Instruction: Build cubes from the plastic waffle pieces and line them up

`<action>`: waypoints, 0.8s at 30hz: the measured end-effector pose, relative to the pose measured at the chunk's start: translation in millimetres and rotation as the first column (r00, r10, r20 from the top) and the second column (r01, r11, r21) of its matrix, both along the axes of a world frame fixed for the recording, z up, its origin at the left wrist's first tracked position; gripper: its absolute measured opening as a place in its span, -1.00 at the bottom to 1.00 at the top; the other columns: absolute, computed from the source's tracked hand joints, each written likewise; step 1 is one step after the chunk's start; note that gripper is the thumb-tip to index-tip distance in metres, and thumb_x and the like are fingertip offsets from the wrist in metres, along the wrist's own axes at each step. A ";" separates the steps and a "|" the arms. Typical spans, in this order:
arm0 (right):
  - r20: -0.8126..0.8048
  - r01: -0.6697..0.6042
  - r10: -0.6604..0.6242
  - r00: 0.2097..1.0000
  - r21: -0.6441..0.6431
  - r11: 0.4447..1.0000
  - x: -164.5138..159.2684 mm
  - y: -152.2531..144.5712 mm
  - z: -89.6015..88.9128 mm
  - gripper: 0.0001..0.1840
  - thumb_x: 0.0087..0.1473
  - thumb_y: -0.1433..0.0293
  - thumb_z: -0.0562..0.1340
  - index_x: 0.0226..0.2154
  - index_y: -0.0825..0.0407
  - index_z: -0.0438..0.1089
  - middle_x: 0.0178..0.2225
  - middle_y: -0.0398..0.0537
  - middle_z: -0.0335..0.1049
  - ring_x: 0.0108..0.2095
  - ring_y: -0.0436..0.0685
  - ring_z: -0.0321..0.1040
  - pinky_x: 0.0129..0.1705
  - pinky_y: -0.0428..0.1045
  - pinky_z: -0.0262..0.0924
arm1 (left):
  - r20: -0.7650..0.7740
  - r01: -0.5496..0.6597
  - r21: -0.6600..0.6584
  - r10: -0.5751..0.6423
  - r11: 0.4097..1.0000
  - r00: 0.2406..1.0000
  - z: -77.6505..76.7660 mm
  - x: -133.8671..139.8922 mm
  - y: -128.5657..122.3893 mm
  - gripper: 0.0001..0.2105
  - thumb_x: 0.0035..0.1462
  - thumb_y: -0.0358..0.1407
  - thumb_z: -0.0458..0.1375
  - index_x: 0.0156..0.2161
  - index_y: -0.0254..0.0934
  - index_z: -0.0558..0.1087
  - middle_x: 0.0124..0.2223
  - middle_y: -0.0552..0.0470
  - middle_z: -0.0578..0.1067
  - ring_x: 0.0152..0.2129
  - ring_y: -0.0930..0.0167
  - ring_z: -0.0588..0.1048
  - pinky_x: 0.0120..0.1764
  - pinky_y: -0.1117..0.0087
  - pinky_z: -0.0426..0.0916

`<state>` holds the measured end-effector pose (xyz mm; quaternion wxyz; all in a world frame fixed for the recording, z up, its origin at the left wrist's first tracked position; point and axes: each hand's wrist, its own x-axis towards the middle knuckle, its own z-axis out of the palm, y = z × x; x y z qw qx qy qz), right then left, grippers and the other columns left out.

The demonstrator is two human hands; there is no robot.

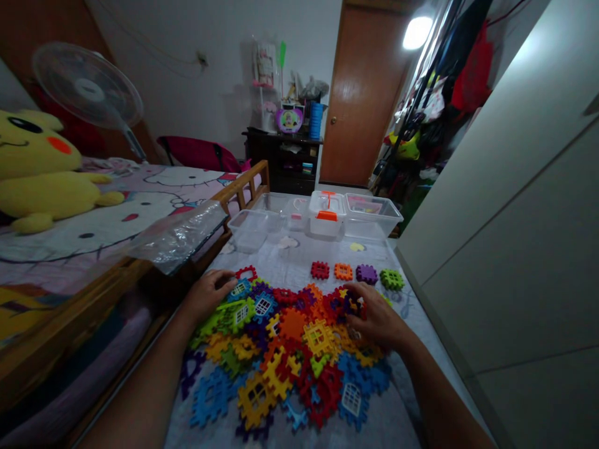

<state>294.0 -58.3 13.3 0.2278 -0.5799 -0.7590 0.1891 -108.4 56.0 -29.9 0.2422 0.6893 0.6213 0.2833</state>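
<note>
A heap of colourful plastic interlocking building pieces [292, 325] with toothed edges lies in front of me, some with window grilles. My left hand [213, 293] rests at the heap's upper left edge, fingers loosely bent and apart from the thumb, beside a blue window piece [239, 289]. Over the right side is my right hand [374, 315], its thumb and forefinger spread around a dark purple piece [353, 304]; no firm grip shows. Beyond the heap, a row holds red [320, 270], orange [343, 271], purple [366, 274] and green [392, 279] toothed pieces, some looking stacked.
Clear plastic bins [248, 229] and a lidded box with orange latches [326, 215] stand at the far end of the cloth-covered surface. Along the left runs a wooden bed rail [241, 187] with plastic wrap [182, 234] by it. A pale cabinet [505, 206] borders the right.
</note>
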 end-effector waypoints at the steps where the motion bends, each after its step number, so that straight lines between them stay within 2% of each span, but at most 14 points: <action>1: -0.030 0.009 -0.008 1.000 0.010 1.000 0.9 0.2 0.8 -0.36 -0.10 0.46 0.21 0.11 0.01 0.24 0.06 0.08 0.29 0.08 0.23 0.23 0.14 0.19 0.13 | 0.002 0.001 -0.003 -0.001 1.000 1.000 -0.2 -0.1 0.1 -0.46 -0.06 0.13 0.09 -0.17 -0.29 0.54 -0.15 -0.11 0.55 -0.19 0.19 0.53 -0.13 0.27 0.41; 4: -0.067 0.016 -0.015 0.998 0.021 1.000 3.6 -1.1 3.3 -0.38 -0.11 0.46 0.18 0.09 0.00 0.26 0.05 0.08 0.30 0.08 0.25 0.23 0.14 0.23 0.12 | 0.011 0.009 -0.014 -0.009 1.000 1.000 -0.1 0.0 0.1 -0.46 -0.05 0.12 0.09 -0.17 -0.29 0.54 -0.15 -0.11 0.55 -0.19 0.20 0.53 -0.13 0.27 0.41; 9: -0.087 -0.071 0.066 0.994 -0.057 0.996 3.1 -7.5 5.0 -0.47 -0.03 0.32 0.23 0.05 -0.02 0.32 0.08 0.10 0.31 0.09 0.30 0.25 0.13 0.26 0.14 | 0.001 0.004 0.004 -0.004 1.000 1.000 1.2 0.9 -0.9 -0.50 -0.06 0.11 0.10 -0.21 -0.26 0.55 -0.16 -0.09 0.56 -0.19 0.20 0.52 -0.13 0.28 0.41; 12: -0.109 -0.021 0.018 0.994 -0.022 1.000 1.4 -7.7 3.9 -0.55 0.08 0.27 0.20 0.05 -0.05 0.32 0.10 0.07 0.31 0.11 0.27 0.23 0.15 0.25 0.12 | -0.001 0.006 0.013 -0.006 1.000 1.000 2.1 1.4 -1.6 -0.49 -0.06 0.12 0.10 -0.20 -0.25 0.55 -0.15 -0.08 0.56 -0.18 0.20 0.52 -0.12 0.28 0.40; 15: -0.079 -0.028 0.031 0.996 0.042 0.999 -0.2 -4.6 1.8 -0.54 0.06 0.36 0.20 0.05 -0.04 0.32 0.10 0.05 0.32 0.14 0.25 0.18 0.19 0.26 0.05 | 0.003 -0.001 0.005 0.001 1.000 1.000 3.2 1.7 -1.7 -0.48 -0.08 0.14 0.10 -0.21 -0.26 0.54 -0.14 -0.09 0.56 -0.19 0.20 0.52 -0.12 0.28 0.40; 19: 0.015 -0.050 0.051 0.999 -0.019 0.999 -5.0 -0.7 -4.4 -0.33 -0.10 0.51 0.22 0.14 0.02 0.25 0.15 0.10 0.26 0.19 0.27 0.08 0.23 0.27 -0.02 | 0.001 -0.003 -0.003 0.003 1.000 1.000 3.9 1.9 -0.7 -0.45 -0.09 0.15 0.09 -0.20 -0.28 0.55 -0.16 -0.11 0.56 -0.20 0.19 0.53 -0.13 0.27 0.41; 24: 0.053 -0.055 0.054 0.997 0.002 0.999 -11.1 2.0 -12.7 -0.36 -0.10 0.55 0.18 0.10 0.01 0.29 0.08 0.10 0.32 0.14 0.27 0.12 0.21 0.27 -0.01 | 0.012 -0.001 0.011 0.001 1.000 1.000 2.0 1.5 0.3 -0.48 -0.09 0.14 0.10 -0.22 -0.26 0.55 -0.16 -0.10 0.56 -0.20 0.19 0.52 -0.12 0.26 0.40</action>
